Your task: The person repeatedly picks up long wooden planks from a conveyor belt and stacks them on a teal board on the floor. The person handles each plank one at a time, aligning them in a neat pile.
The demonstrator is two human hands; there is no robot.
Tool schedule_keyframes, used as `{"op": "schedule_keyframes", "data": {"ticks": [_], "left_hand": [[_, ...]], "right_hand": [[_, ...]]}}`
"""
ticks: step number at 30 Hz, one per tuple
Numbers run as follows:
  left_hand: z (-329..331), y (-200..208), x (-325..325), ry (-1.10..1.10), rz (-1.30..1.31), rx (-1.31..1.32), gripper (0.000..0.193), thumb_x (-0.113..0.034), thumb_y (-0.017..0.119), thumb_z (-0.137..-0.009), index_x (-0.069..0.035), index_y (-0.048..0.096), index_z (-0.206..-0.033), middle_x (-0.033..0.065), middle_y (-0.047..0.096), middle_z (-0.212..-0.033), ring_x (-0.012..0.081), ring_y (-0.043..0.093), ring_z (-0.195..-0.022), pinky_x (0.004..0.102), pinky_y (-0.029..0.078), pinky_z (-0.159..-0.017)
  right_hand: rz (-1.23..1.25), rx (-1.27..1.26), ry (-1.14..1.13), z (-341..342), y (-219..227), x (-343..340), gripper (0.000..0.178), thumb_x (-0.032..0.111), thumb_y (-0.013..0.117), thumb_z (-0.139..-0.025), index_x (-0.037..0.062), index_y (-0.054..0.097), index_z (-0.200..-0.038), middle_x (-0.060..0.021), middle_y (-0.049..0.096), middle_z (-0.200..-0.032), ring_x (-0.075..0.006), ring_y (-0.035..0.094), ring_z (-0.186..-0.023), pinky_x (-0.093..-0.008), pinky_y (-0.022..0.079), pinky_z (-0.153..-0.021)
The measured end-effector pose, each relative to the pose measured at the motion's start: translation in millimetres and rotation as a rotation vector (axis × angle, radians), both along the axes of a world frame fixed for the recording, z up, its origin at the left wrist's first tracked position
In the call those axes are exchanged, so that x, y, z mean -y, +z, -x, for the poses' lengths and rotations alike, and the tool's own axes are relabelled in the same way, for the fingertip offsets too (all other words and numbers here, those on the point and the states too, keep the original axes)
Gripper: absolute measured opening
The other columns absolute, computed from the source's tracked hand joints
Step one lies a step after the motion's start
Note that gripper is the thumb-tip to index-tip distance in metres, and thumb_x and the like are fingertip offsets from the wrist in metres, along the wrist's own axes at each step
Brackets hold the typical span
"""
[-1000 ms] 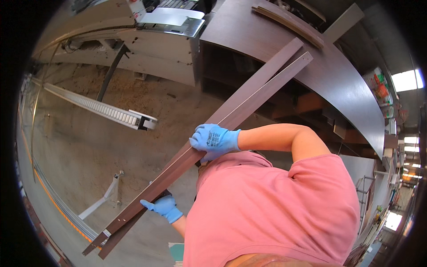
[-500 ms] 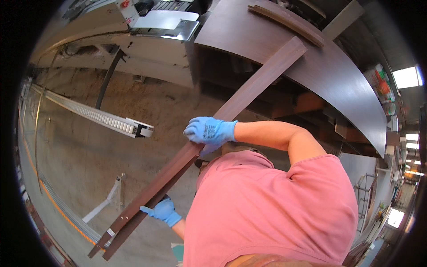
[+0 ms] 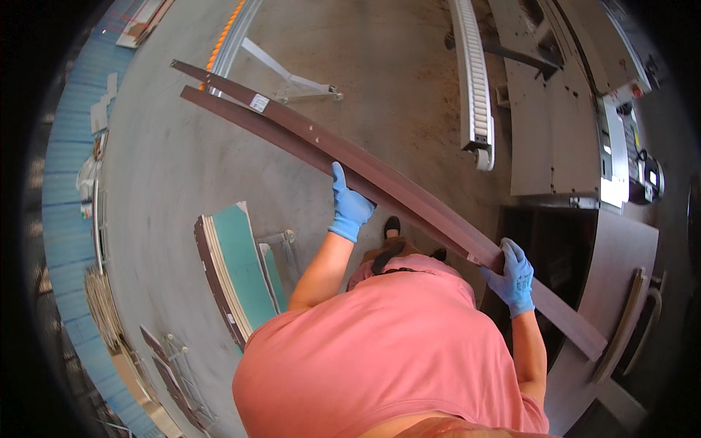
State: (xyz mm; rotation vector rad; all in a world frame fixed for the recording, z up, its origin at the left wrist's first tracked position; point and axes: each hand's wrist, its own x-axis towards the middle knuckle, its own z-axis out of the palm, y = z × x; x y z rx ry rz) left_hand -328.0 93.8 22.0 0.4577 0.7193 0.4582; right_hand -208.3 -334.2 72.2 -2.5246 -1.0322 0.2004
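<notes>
Two long, narrow dark-brown boards (image 3: 416, 198) lie one along the other across the front of my body, slanting from the upper left down to the right. Toward the upper left their ends spread apart, and a small white label shows there. My left hand (image 3: 352, 210), in a blue glove, grips the boards from the near side, thumb up along the edge and fingers hidden beneath. Near the right end my right hand (image 3: 515, 279), gloved alike, is closed around them. Beyond it, the right end reaches over the brown panel surface (image 3: 621, 255).
A roller conveyor arm (image 3: 471, 80) stands at the upper right beside a pale machine (image 3: 537, 139). Green-faced panels (image 3: 237, 255) stand stacked to my left. A metal support leg (image 3: 292, 80) and an orange strip (image 3: 223, 36) lie beyond the boards. Blue sheeting (image 3: 73, 197) runs along the left.
My view has swung left, bringing the stacked panels in and moving the conveyor to the upper right. Both hands still hold the boards; my right hand is now nearer their right end.
</notes>
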Motion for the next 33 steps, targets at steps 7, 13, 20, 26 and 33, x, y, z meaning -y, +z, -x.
{"op": "schedule_keyframes", "data": {"ticks": [7, 13, 20, 26, 33], "left_hand": [[-14, -9, -56, 0.034, -0.051, 0.165, 0.096, -0.081, 0.048, -0.099, -0.01, 0.04, -0.164, 0.0166, 0.049, -0.163, 0.0383, 0.049, -0.148, 0.0594, 0.037, -0.125], [-25, -15, -73, 0.138, -0.168, 0.374, 0.097, -0.076, 0.04, -0.1, -0.004, 0.038, -0.164, 0.0211, 0.043, -0.167, 0.0421, 0.04, -0.156, 0.0603, 0.032, -0.13], [-26, -49, -85, 0.095, 0.02, 0.716, 0.104, -0.088, 0.065, -0.083, -0.009, 0.057, -0.15, 0.0036, 0.068, -0.116, 0.024, 0.062, -0.102, 0.0432, 0.052, -0.093], [-28, -25, -69, 0.131, 0.126, 0.697, 0.103, -0.088, 0.072, -0.078, -0.008, 0.063, -0.143, 0.0033, 0.072, -0.114, 0.0225, 0.065, -0.099, 0.0412, 0.054, -0.094], [-1, -30, -80, 0.192, 0.016, 0.44, 0.086, -0.078, 0.064, -0.093, -0.008, 0.064, -0.142, 0.0071, 0.074, -0.119, 0.0235, 0.069, -0.104, 0.0441, 0.055, -0.098]], "right_hand": [[-0.028, -0.05, 0.015, -9, 1, 7, 0.077, 0.032, 0.095, -0.07, 0.0024, 0.066, -0.136, -0.019, 0.068, -0.138, -0.039, 0.07, -0.117, -0.0455, 0.059, -0.099], [-0.016, -0.113, 0.015, -14, 8, 12, 0.077, 0.035, 0.094, -0.071, 0.0016, 0.067, -0.136, -0.0213, 0.068, -0.137, -0.0403, 0.07, -0.118, -0.0461, 0.058, -0.101], [-0.073, -0.133, 0.114, -12, 15, 18, 0.072, 0.026, 0.092, -0.066, 0.0012, 0.068, -0.13, -0.0181, 0.07, -0.136, -0.0385, 0.069, -0.122, -0.0455, 0.057, -0.105], [0.007, -0.12, 0.077, -14, 11, 14, 0.072, 0.032, 0.092, -0.071, -0.0003, 0.065, -0.13, -0.022, 0.066, -0.14, -0.0412, 0.068, -0.12, -0.047, 0.057, -0.102], [0.001, -0.033, 0.095, 40, 16, 27, 0.076, 0.035, 0.093, -0.071, -0.0012, 0.063, -0.13, -0.0249, 0.062, -0.147, -0.0446, 0.065, -0.123, -0.0497, 0.055, -0.104]]}}
